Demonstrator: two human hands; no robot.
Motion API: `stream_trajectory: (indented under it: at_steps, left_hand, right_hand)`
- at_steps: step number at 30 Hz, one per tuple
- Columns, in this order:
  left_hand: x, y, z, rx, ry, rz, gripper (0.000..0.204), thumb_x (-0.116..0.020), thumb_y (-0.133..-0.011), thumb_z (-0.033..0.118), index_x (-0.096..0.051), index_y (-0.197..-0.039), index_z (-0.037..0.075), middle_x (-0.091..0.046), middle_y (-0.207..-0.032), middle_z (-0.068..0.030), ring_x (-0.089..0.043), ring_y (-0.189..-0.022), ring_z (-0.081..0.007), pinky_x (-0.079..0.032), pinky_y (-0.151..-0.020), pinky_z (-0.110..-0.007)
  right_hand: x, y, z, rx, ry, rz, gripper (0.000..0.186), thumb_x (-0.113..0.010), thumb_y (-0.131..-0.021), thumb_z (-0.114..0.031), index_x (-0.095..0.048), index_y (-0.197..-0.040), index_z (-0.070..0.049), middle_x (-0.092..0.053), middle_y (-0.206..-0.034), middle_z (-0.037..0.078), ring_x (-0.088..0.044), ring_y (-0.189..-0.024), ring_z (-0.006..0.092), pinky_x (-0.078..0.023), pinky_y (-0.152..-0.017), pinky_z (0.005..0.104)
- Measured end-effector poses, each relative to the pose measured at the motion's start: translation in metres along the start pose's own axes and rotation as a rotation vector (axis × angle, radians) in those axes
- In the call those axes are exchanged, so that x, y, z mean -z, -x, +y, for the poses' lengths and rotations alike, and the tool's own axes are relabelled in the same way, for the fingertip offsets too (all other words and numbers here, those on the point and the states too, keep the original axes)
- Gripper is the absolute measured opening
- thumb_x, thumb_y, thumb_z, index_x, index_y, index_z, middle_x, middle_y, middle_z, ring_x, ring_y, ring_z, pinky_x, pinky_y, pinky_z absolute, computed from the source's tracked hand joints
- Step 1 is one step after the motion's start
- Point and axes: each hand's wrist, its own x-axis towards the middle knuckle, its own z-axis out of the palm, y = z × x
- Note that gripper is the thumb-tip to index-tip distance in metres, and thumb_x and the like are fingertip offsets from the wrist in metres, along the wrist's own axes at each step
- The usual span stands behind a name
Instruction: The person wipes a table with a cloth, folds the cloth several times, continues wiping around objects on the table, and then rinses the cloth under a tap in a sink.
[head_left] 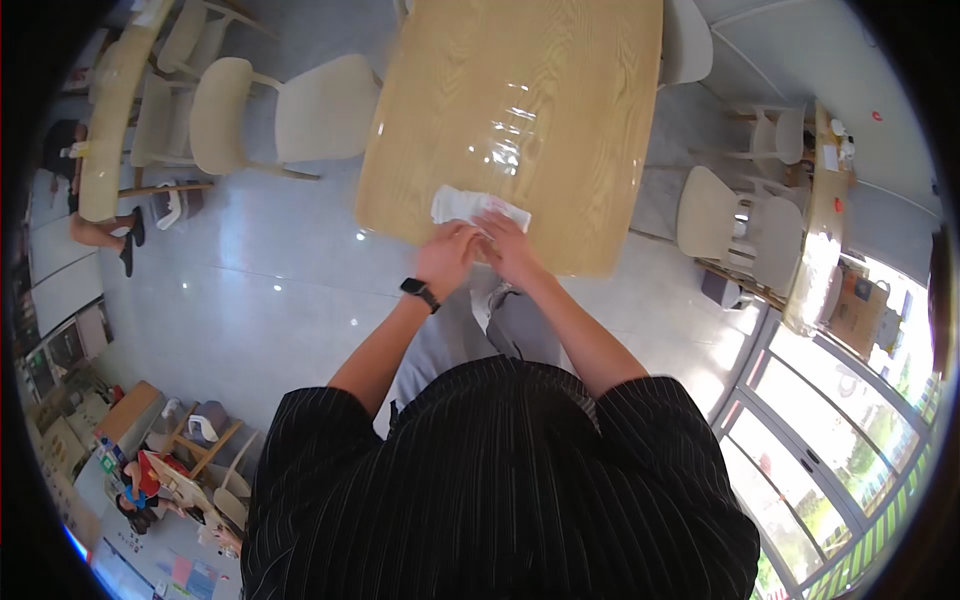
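A folded white cloth (458,203) with a faint reddish mark lies on the glossy wooden table (470,100), close to its near edge. My left hand (447,256), with a dark watch on the wrist, has its fingers bent onto the near side of the cloth. My right hand (510,246) presses on the cloth's right part, its fingers curled over it. The two hands almost touch at the fingertips. Part of the cloth is hidden under them.
Pale chairs (325,108) stand left of the table, and another chair (686,42) is at its far right. More chairs (705,212) line a side table at the right. Glass doors (800,455) are at lower right. Other people sit at the left edge and lower left.
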Motion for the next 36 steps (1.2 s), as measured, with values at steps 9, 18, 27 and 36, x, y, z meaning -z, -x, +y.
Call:
stream_trajectory:
  at_steps: [9,18,27,36]
  left_hand:
    - [-0.037,-0.044,-0.015,-0.212,-0.294,-0.191,0.021,-0.065,-0.088,0.014,-0.063,-0.109,0.012,-0.061,-0.115,-0.0055,-0.057,-0.109,-0.0304,-0.047,-0.089,-0.045]
    - [0.018,0.005,-0.051,0.018,-0.474,-0.205,0.026,-0.067,-0.085,0.017,-0.062,-0.110,0.013,-0.057,-0.117,-0.0073,-0.054,-0.113,-0.0319,-0.046,-0.090,-0.046]
    - [0.064,-0.060,-0.112,0.014,-0.490,-0.104,0.028,-0.071,-0.084,0.021,-0.063,-0.109,0.013,-0.053,-0.118,-0.0099,-0.052,-0.113,-0.0338,-0.047,-0.091,-0.045]
    - [0.095,-0.196,-0.169,-0.115,-0.308,-0.070,0.032,-0.069,-0.082,0.015,-0.060,-0.110,0.004,-0.054,-0.120,-0.0123,-0.054,-0.117,-0.0335,-0.051,-0.096,-0.043]
  right_hand:
    - [0.012,0.010,0.000,-0.104,0.082,0.205,0.039,-0.067,-0.089,-0.016,-0.062,-0.126,-0.007,-0.052,-0.132,0.014,-0.052,-0.125,0.0362,-0.055,-0.095,0.0474]
    - [-0.040,-0.012,-0.041,0.038,0.145,0.023,0.045,-0.068,-0.082,-0.015,-0.065,-0.126,-0.013,-0.050,-0.138,0.012,-0.048,-0.131,0.0351,-0.052,-0.100,0.0473]
    - [-0.047,-0.106,-0.072,-0.052,0.156,0.049,0.056,-0.069,-0.083,-0.014,-0.059,-0.137,-0.010,-0.044,-0.141,0.017,-0.043,-0.134,0.0383,-0.052,-0.100,0.0475]
    - [-0.015,-0.232,-0.082,-0.188,0.273,0.130,0.059,-0.067,-0.087,-0.017,-0.052,-0.144,-0.010,-0.041,-0.145,0.017,-0.043,-0.134,0.0385,-0.056,-0.097,0.0462]
